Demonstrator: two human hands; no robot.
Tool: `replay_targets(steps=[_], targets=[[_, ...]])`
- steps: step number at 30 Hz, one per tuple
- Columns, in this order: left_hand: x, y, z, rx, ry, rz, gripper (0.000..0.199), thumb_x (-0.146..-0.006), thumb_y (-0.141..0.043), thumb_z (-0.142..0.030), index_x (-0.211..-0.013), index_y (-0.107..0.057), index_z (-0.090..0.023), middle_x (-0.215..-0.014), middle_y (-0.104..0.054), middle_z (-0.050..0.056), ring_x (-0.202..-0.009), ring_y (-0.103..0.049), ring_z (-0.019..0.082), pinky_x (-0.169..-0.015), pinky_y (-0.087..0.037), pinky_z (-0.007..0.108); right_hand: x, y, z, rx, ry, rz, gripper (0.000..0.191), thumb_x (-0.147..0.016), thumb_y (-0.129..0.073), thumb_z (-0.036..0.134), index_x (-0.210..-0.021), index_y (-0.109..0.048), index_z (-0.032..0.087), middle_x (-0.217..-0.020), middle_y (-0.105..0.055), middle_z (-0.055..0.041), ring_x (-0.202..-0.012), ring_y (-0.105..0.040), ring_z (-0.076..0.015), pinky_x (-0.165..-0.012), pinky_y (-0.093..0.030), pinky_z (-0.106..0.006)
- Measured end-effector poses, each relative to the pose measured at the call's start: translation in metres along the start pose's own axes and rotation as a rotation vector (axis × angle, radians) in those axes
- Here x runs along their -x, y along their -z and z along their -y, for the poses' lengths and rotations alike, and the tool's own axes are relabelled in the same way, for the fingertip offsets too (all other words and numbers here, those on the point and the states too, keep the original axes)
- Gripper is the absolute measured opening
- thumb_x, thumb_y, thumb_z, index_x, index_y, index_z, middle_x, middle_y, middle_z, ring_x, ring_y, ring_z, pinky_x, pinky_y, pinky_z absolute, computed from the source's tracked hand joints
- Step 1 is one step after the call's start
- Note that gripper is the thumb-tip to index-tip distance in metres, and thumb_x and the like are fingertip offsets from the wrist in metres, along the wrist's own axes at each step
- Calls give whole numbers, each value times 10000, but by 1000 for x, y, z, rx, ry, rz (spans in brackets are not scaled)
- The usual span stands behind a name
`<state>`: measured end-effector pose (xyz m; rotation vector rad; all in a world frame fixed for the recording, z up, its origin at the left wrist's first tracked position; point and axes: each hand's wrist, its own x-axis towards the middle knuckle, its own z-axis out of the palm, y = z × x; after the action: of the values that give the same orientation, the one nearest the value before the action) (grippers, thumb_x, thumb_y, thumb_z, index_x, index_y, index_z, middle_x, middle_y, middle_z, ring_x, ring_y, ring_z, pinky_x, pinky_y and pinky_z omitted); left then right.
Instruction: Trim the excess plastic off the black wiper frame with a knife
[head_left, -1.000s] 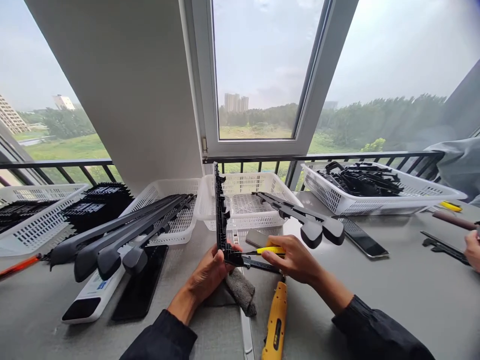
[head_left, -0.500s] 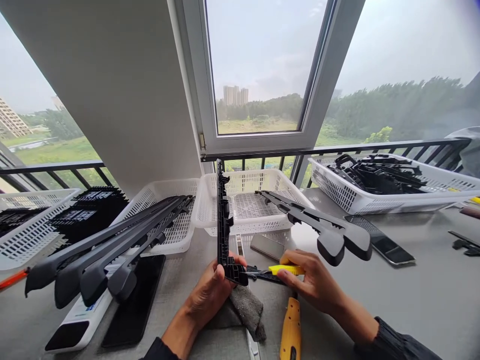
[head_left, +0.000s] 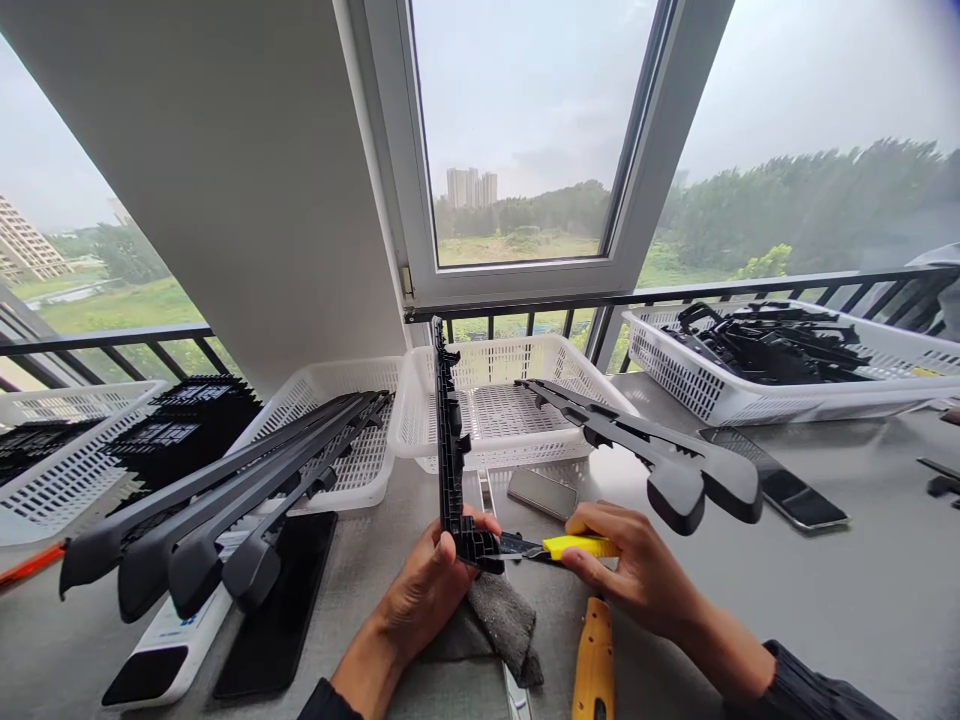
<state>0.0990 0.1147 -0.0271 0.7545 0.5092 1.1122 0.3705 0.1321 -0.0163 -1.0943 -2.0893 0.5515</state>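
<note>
My left hand is closed around the lower end of a long black plastic trim piece, which stands upright with its ribbed inner side showing. In my right hand is a yellow utility knife, gripped between thumb and fingers. Its blade points left and reaches the ribbed foot of the trim piece; whether it is cutting I cannot tell. Directly below lies a grey cloth. Close to my right wrist, a tool with a yellow-orange handle rests on the table.
Several dark trim pieces lean on a white basket at left, above two phones or devices. More trim pieces rest on the middle basket. At right stand a basket of black parts and a phone.
The whole view has shifted slightly. More of the knife blade shows at the foot of the trim piece, and it sits a little lower there. Both hands keep their grips.
</note>
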Motion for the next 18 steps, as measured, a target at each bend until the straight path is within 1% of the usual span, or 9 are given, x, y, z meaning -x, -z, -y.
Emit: replay_targets(steps=[6,18], targets=[[-1,2,1,-1,-6,2,548,-779,-902,-639,-1085,-808,-194,-1121,-719,90,-1045,-565,230,-975,-429,333,1,0,0,1,12,6,505,-1058,-558,615,-766,-621,208,-698,-643,-7,-634,-587,-163,-611,-390,-280],[2,4,0,19,5,-3,533,-795,-892,-636,-1091,-800,-203,-1127,-722,79,-1024,-563,218,-975,-427,335,1,1,1,8,15,0,408,-1032,-625,526,-771,-623,212,-707,-650,-5,-647,-591,-166,-624,-393,-281]])
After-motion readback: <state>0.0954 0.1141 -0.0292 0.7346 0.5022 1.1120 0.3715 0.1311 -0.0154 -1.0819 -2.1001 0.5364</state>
